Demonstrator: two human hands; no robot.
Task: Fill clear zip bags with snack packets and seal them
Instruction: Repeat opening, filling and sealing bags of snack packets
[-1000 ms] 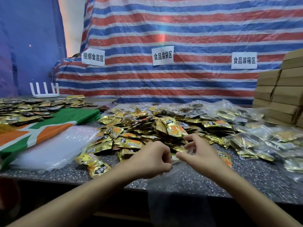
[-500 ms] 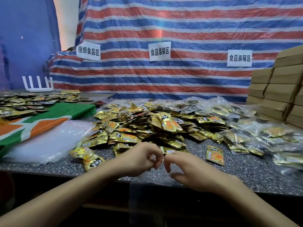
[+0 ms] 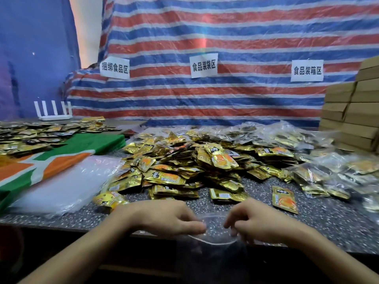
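Note:
A clear zip bag point(image 3: 214, 240) hangs over the table's front edge, its mouth pulled open into an oval. My left hand point(image 3: 164, 217) pinches the bag's left rim and my right hand point(image 3: 256, 220) pinches the right rim. I see no packets inside the bag. A big heap of gold snack packets point(image 3: 184, 167) lies just behind my hands. One loose gold packet point(image 3: 284, 199) lies flat to the right of my right hand.
A stack of empty clear bags point(image 3: 61, 187) lies at the left on the speckled table point(image 3: 328, 226). Filled clear bags point(image 3: 328, 173) pile up at the right. Cardboard boxes point(image 3: 356, 111) are stacked far right. More packets point(image 3: 30, 136) sit on an orange and green cloth point(image 3: 30, 169).
My hands dropped from near the packet heap to the table's front edge, met, then drew apart, spreading the bag's mouth open.

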